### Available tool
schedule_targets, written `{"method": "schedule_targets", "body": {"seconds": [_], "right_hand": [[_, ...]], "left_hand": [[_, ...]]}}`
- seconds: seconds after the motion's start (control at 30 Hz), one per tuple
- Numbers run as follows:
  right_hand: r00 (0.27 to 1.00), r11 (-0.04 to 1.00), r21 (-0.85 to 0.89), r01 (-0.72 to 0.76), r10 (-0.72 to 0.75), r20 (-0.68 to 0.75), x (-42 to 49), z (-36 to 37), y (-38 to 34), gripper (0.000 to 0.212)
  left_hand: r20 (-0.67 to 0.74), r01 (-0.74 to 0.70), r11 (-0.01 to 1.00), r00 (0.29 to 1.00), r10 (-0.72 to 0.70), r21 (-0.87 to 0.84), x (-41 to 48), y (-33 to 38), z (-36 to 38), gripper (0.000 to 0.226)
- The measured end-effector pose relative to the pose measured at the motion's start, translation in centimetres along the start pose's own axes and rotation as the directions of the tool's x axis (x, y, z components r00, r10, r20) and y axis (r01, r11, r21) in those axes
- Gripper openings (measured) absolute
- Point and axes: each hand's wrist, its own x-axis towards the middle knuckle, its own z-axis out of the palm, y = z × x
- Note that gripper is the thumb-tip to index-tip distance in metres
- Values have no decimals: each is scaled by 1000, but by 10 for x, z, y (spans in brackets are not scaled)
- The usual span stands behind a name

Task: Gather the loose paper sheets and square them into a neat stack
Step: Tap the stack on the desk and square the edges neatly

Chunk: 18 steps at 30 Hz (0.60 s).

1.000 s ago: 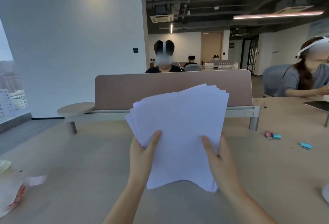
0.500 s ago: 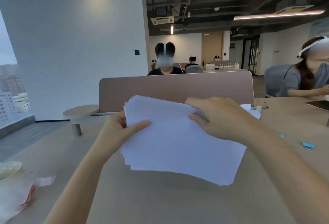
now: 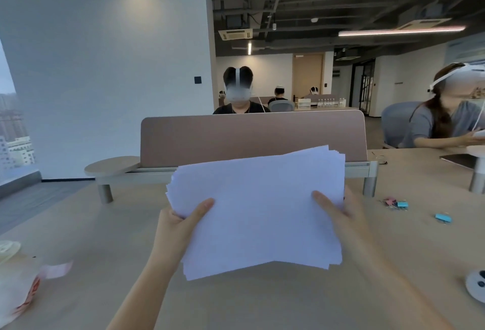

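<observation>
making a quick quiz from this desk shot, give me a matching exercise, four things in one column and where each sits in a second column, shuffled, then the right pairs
Things
1. paper stack
2. blue binder clip
3. left hand
4. pink divider panel

Places
A. lying alone on the table, far right
B. gripping the sheets' left edge
C. standing upright at the back of the table
D. held up between both hands

Pairs: 1-D, 2-A, 3-B, 4-C
</observation>
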Motion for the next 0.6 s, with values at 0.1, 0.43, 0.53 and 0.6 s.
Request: {"method": "schedule_targets", "body": {"seconds": [0.1, 0.43, 0.53, 0.6], "right_hand": [[997, 999, 21, -29, 31, -69, -17, 10, 29, 21], [996, 999, -49, -7, 3, -84, -27, 17, 50, 40], [993, 994, -98, -40, 29, -112, -25, 14, 58, 33], [991, 993, -109, -45, 31, -128, -23, 14, 61, 26]], "left_hand": [[-12, 5, 996, 1000, -4, 87, -8, -23, 3, 8], [-62, -8, 1000, 998, 7, -18, -20, -38, 20, 23], [-43, 23, 1000, 999, -23, -2, -19, -47, 20, 23], [-62, 27, 1000, 998, -27, -3, -18, -49, 20, 22]]}}
